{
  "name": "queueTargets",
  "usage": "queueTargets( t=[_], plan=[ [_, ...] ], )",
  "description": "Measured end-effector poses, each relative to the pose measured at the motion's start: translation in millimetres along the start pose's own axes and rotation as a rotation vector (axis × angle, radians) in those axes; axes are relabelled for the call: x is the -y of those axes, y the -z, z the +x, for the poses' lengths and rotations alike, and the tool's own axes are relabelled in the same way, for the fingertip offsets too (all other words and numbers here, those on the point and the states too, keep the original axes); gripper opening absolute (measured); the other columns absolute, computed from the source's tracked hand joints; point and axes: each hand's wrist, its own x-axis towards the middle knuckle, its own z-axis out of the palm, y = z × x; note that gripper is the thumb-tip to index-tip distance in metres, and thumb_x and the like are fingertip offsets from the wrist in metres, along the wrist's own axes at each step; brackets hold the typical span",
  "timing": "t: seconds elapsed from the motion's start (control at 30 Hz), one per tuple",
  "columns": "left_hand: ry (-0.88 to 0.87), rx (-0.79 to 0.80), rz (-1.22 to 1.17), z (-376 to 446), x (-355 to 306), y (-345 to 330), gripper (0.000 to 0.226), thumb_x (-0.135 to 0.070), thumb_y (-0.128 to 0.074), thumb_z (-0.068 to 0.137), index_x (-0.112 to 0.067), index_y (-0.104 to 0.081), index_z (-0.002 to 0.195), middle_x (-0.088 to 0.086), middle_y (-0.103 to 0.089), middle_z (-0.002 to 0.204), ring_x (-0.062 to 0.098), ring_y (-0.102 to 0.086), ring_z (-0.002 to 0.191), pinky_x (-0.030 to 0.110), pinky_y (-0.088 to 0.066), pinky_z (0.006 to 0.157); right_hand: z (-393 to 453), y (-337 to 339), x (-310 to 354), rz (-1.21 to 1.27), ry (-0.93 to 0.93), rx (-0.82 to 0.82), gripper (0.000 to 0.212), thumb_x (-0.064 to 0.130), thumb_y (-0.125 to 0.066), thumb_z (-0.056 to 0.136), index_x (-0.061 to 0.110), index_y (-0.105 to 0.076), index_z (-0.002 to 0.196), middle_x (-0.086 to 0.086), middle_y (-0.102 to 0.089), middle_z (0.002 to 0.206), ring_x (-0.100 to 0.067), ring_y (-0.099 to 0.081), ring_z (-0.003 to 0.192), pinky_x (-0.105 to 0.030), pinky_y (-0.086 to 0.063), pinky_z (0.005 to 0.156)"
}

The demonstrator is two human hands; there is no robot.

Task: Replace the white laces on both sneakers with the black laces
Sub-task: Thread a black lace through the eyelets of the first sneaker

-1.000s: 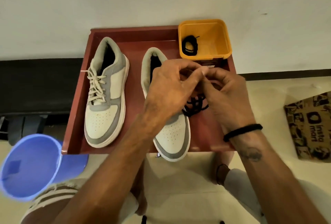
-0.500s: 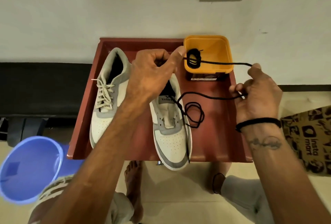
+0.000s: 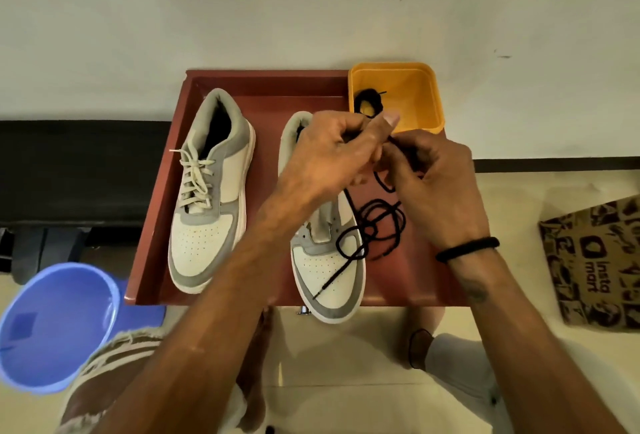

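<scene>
Both hands, left hand (image 3: 332,153) and right hand (image 3: 433,184), pinch the black lace (image 3: 372,225), its free tip trailing toward the toe.

text: "insta mart" | on: brown printed paper bag (image 3: 595,263) | place: floor, right of tray

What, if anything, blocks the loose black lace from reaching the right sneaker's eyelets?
Nothing separate does. Both hands, left hand and right hand, hold the black lace above the right sneaker; its eyelets carry no white lace, though the hands hide the upper ones.
</scene>
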Motion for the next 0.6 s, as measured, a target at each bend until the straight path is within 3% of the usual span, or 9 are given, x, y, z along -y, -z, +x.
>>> queueTargets(
  t=[0.13, 0.23, 0.3, 0.4, 0.5, 0.6],
  plan=[
    [0.163, -0.049, -0.458, -1, -12, 20, 0.042, -0.045, -0.062, 0.1, -0.016, -0.059, 0.07, -0.005, -0.035, 0.048, 0.011, -0.033, 0.043, 0.029, -0.052, 0.059, 6, 10, -15, -0.046, -0.233, -0.079, 0.022, 0.026, -0.059, 0.102, 0.022, -0.074, 0.087, 0.008, -0.074, 0.073, -0.006, -0.071, 0.071, -0.04, -0.06, 0.078],
    [0.167, -0.128, -0.626, 0, -16, 37, 0.042, -0.047, -0.058, 0.102, -0.017, -0.06, 0.072, -0.006, -0.024, 0.048, 0.009, -0.022, 0.044, 0.023, -0.039, 0.051, 6, 21, -17, -0.174, -0.29, -0.11, 0.019, 0.026, -0.06, 0.101, 0.021, -0.076, 0.094, 0.009, -0.074, 0.081, -0.008, -0.07, 0.078, -0.027, -0.057, 0.075],
    [0.14, -0.168, -0.538, 0, -13, 37, 0.042, -0.046, -0.056, 0.104, -0.016, -0.061, 0.075, -0.006, -0.024, 0.049, 0.01, -0.019, 0.046, 0.023, -0.033, 0.048, 3, 21, -17, -0.296, -0.254, -0.09, 0.019, 0.024, -0.064, 0.097, 0.02, -0.075, 0.112, 0.005, -0.073, 0.102, -0.009, -0.066, 0.092, -0.021, -0.049, 0.079],
    [0.119, -0.108, -0.354, -2, -10, 24, 0.041, -0.044, -0.054, 0.105, -0.016, -0.064, 0.077, -0.009, -0.028, 0.052, 0.01, -0.02, 0.049, 0.023, -0.028, 0.046, 1, 10, -15, -0.305, -0.126, -0.063, 0.04, 0.026, -0.071, 0.09, 0.027, -0.067, 0.13, 0.001, -0.06, 0.129, -0.013, -0.059, 0.117, -0.029, -0.051, 0.099],
    [0.095, -0.003, -0.106, -5, -14, 9, 0.042, -0.043, -0.054, 0.105, -0.013, -0.067, 0.079, -0.016, -0.037, 0.046, 0.003, -0.034, 0.04, 0.017, -0.03, 0.048, 3, 4, -1, -0.106, 0.022, -0.084, 0.042, 0.026, -0.071, 0.091, 0.028, -0.062, 0.132, 0.008, -0.059, 0.13, -0.009, -0.061, 0.116, -0.034, -0.055, 0.096],
    [0.075, 0.066, 0.032, -7, -12, 1, 0.043, -0.035, -0.052, 0.107, -0.004, -0.066, 0.08, -0.018, -0.043, 0.039, -0.003, -0.044, 0.036, 0.008, -0.033, 0.045, 3, 4, 12, -0.063, 0.143, -0.015, 0.024, 0.023, -0.066, 0.098, 0.021, -0.068, 0.122, 0.012, -0.071, 0.108, -0.006, -0.069, 0.099, -0.03, -0.058, 0.086]
  ],
)
